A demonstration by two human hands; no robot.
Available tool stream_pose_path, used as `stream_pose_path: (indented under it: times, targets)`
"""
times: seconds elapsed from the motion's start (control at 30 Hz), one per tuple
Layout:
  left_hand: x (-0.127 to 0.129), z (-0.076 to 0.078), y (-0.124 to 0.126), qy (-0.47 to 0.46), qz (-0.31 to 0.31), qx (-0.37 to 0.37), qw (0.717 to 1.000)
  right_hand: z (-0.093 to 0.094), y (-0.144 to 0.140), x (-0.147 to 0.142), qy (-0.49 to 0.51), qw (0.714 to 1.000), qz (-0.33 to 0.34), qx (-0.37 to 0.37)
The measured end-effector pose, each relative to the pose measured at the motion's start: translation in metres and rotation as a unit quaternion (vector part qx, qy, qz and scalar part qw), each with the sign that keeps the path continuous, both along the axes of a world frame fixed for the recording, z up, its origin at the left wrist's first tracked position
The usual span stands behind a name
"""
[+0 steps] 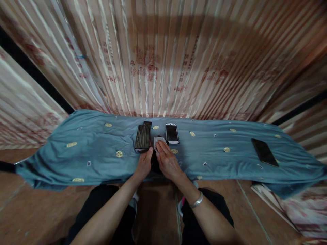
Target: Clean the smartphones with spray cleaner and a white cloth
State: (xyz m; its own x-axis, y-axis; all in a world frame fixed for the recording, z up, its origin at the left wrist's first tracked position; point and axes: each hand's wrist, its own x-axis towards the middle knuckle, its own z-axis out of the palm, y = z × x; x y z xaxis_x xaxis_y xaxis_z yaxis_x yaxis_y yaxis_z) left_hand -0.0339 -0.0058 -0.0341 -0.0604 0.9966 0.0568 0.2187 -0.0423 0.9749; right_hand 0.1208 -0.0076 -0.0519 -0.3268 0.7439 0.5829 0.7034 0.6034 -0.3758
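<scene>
While the right hand (168,162) presses a pale wipe (158,140) with its fingers close together, thumb hidden, a dark object (154,165) sits between both palms at the table's near middle, mostly covered and hard to identify. The left hand (145,161) rests its thumb along the object's left side; its other fingers are out of sight, so whether it pinches cannot be told. Just left lie two overlapping dark items: a streaked phone (143,136) and a mostly covered slab (147,123). One white-fronted phone (172,132) lies just right of the wipe; one black phone (264,152) lies well apart, near the right end. Broad stretches of blue cloth (99,146) run left of the pair and between the two right-hand phones, up to a pleated curtain (163,58).
</scene>
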Motion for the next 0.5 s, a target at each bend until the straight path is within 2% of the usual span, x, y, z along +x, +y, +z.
stream_pose_path:
  times: [0.1,0.27,0.5]
  targets:
    - [-0.001,-0.001,0.002,-0.028,-0.005,-0.013,1.0,0.001,-0.002,-0.003,-0.009,1.0,0.009,-0.001]
    - [-0.001,0.007,0.001,-0.042,-0.025,-0.024,0.999,0.003,-0.003,-0.005,-0.016,1.0,0.01,-0.017]
    - [0.007,0.014,-0.005,-0.011,-0.05,-0.006,0.999,0.002,0.011,0.008,0.01,0.999,-0.035,-0.014]
